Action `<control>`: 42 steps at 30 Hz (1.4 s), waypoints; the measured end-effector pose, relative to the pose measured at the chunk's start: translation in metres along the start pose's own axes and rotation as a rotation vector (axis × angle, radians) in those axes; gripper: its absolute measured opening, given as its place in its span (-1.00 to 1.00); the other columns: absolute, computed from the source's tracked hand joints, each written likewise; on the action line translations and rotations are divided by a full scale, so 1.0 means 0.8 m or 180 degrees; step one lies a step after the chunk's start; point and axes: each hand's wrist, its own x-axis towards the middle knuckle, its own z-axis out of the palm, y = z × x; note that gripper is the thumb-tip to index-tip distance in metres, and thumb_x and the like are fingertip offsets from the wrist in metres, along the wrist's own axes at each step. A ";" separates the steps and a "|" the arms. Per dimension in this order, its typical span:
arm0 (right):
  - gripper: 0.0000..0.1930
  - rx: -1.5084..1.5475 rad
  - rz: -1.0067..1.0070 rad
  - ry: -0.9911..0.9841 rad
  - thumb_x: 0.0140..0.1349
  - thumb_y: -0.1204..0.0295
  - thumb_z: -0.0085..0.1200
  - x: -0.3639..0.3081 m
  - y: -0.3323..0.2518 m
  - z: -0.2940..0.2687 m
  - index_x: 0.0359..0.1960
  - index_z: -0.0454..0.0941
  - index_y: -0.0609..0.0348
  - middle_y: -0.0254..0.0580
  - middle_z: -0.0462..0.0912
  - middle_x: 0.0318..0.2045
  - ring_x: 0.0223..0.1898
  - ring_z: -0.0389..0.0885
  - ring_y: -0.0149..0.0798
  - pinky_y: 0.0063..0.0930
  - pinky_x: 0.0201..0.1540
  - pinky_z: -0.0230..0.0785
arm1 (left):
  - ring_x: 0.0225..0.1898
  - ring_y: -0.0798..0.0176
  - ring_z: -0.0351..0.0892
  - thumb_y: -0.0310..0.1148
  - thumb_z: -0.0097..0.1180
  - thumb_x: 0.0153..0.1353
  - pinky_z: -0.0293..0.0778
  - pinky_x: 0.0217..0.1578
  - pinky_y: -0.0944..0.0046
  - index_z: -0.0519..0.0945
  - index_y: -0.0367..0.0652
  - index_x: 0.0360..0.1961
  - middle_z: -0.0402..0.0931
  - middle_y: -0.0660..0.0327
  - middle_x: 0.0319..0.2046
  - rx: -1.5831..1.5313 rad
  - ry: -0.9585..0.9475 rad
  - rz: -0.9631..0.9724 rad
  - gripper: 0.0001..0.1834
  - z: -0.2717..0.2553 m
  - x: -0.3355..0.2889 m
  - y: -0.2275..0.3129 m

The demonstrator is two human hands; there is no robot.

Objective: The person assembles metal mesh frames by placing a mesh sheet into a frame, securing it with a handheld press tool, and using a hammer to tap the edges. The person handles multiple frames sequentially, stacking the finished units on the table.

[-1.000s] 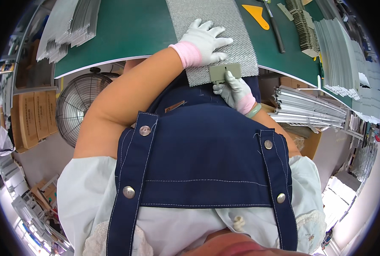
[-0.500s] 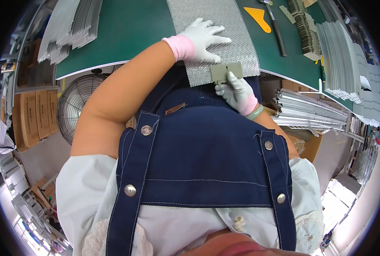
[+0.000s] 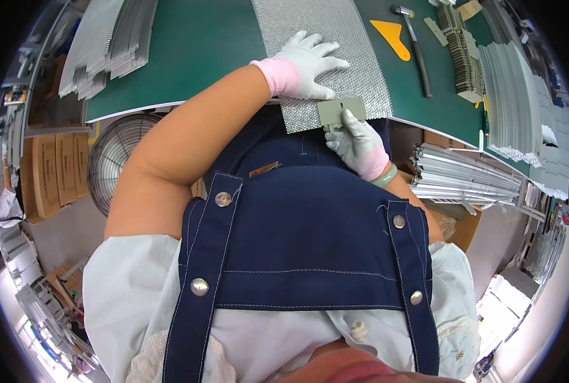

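A silvery metal mesh sheet (image 3: 335,48) lies on the green table, its near end sticking out past the table edge. My left hand (image 3: 303,67), in a white glove with a pink cuff, rests flat on the sheet with fingers spread. Gloved the same way, my right hand (image 3: 356,142) pinches a flat grey-green plastic plate (image 3: 331,113) at the sheet's near right corner, thumb on top. The plate has a small dark slot and overlaps the sheet; whether it clips round the edge I cannot tell.
A yellow scraper (image 3: 391,39) and a hammer (image 3: 418,57) lie right of the sheet. Beyond them stand a row of grey-green plates (image 3: 464,60) and stacked metal sheets (image 3: 504,102). More sheets (image 3: 115,45) are piled at left. A fan (image 3: 115,159) stands below the table's left edge.
The view has shifted slightly, so the table things sit a little lower in the picture. My left hand stays spread on the sheet and my right keeps holding the plate at the corner.
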 end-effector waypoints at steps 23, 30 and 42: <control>-0.46 -0.4568 -0.2572 0.1656 0.28 0.15 0.13 0.019 -0.132 0.012 0.06 0.49 0.46 0.17 0.64 -0.07 -0.02 0.62 -0.01 -0.26 0.09 0.42 | 0.19 0.05 0.44 -0.11 0.15 0.24 0.31 0.22 0.18 0.44 -0.30 0.18 0.47 -0.03 0.15 -0.2475 0.2237 -0.3499 -0.40 -0.029 -0.032 -0.036; -0.44 -0.5650 -0.1455 0.1578 0.28 0.11 0.02 0.106 -0.156 -0.003 0.15 0.47 0.32 0.21 0.53 0.04 0.13 0.46 0.11 -0.21 0.24 0.29 | 0.19 0.15 0.44 -0.27 -0.02 0.36 0.31 0.22 0.22 0.41 -0.29 0.20 0.44 0.05 0.18 -0.6532 0.1938 -0.2073 -0.55 -0.042 -0.025 -0.077; -0.56 -0.5254 -0.2477 0.1678 0.24 0.11 0.06 0.055 -0.148 -0.004 -0.01 0.57 0.19 0.08 0.58 -0.11 0.01 0.53 0.06 -0.14 0.12 0.37 | 0.30 -0.25 0.22 0.04 0.06 0.25 0.14 0.29 -0.11 0.29 -0.39 0.29 0.26 -0.25 0.27 0.0845 0.0917 -0.1295 -0.22 -0.007 -0.011 -0.042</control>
